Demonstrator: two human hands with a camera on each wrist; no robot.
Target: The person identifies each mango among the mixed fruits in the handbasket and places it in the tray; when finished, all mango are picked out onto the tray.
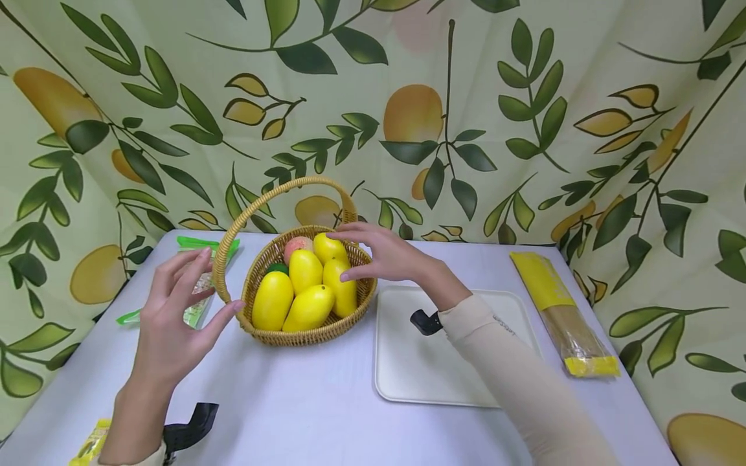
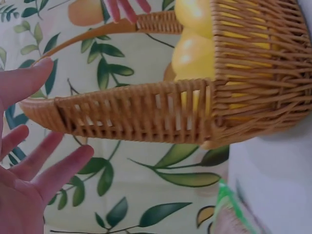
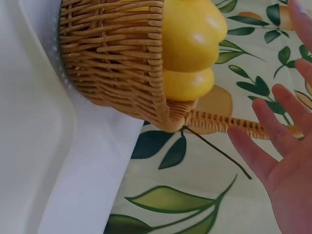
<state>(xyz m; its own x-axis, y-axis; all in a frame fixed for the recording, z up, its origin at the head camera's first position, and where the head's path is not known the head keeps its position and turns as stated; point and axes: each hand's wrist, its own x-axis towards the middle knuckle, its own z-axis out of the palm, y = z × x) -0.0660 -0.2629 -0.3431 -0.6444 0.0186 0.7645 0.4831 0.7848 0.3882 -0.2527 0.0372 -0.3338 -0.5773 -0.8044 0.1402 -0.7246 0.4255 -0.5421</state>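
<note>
A wicker basket [image 1: 317,334] with a tall arched handle [image 1: 256,207] stands on the table in the head view. It holds several yellow mangoes [image 1: 309,307], a pinkish round fruit [image 1: 298,246] and a partly hidden green one [image 1: 278,267]. My left hand [image 1: 169,317] is at the handle's left side, thumb and fingers spread around it without gripping. At the basket's right side, my right hand [image 1: 393,254] hovers with fingers extended and holds nothing. In the right wrist view, its spread fingers [image 3: 273,122] are near the handle's other end.
Right of the basket lies a white tray [image 1: 431,388], partly under my right forearm. A yellow-ended clear packet [image 1: 562,310] lies at the far right. Behind my left hand is a green-edged bag [image 1: 198,304]; a small yellow packet [image 1: 93,443] lies near the front left. A leaf-print curtain [image 1: 350,97] stands behind.
</note>
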